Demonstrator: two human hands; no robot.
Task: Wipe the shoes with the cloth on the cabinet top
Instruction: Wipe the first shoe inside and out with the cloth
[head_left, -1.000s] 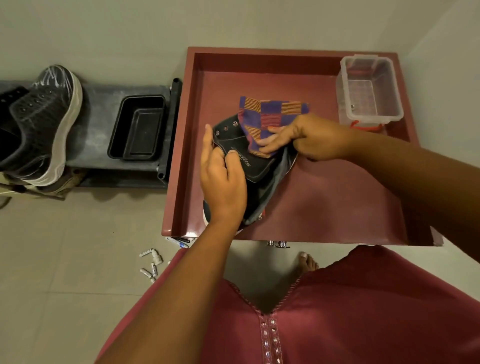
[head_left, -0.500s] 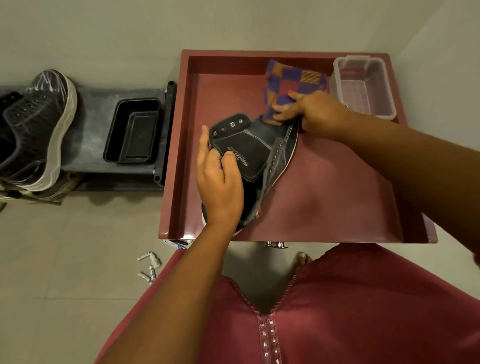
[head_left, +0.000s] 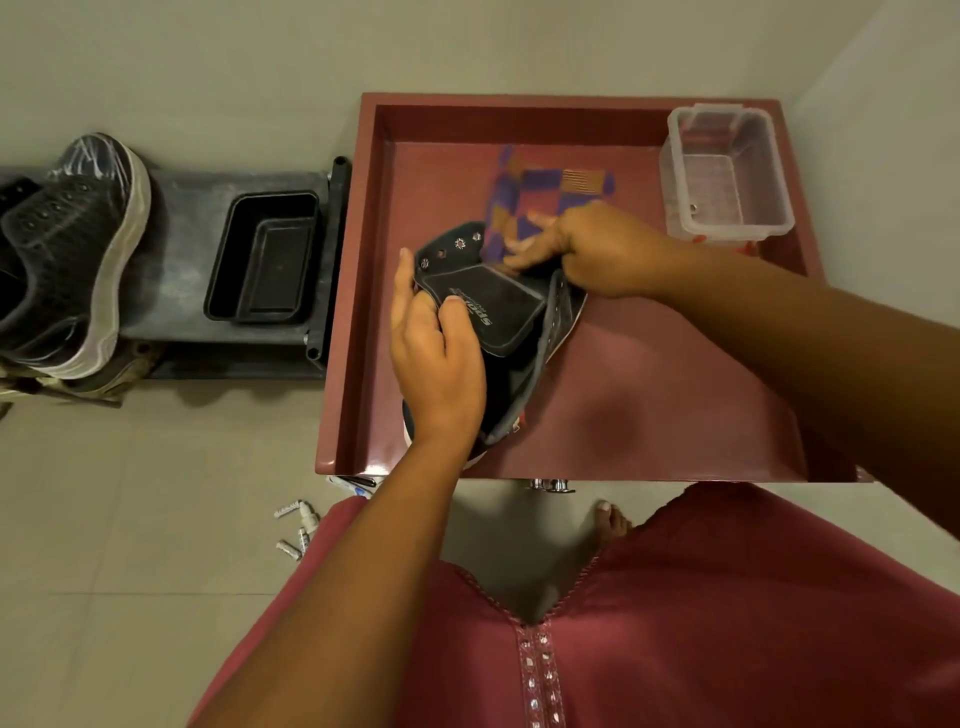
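The wiping is judged to be under way, not finished: one black shoe (head_left: 498, 322) is held on the red cabinet top (head_left: 649, 395) and is being worked with the checked cloth (head_left: 540, 197), which is blurred. How much of this shoe has been cleaned cannot be told. A second dark shoe (head_left: 78, 249) stands on the grey rack (head_left: 182, 249), well apart from the cabinet top on its left side, and is judged to be left to do.

The held shoe lies near the middle of the cabinet top, toward its left wall. Its long axis runs from the front edge toward the back wall, leaning slightly right; the opened tongue faces up, and the end nearer the front edge is hidden under the wrist.

The left hand (head_left: 441, 358) grips the shoe's near part, its fingers (head_left: 460, 317) curled over the tongue. The right hand (head_left: 597, 249) pinches the cloth against the shoe's far end, just beside a clear plastic box (head_left: 727, 176).
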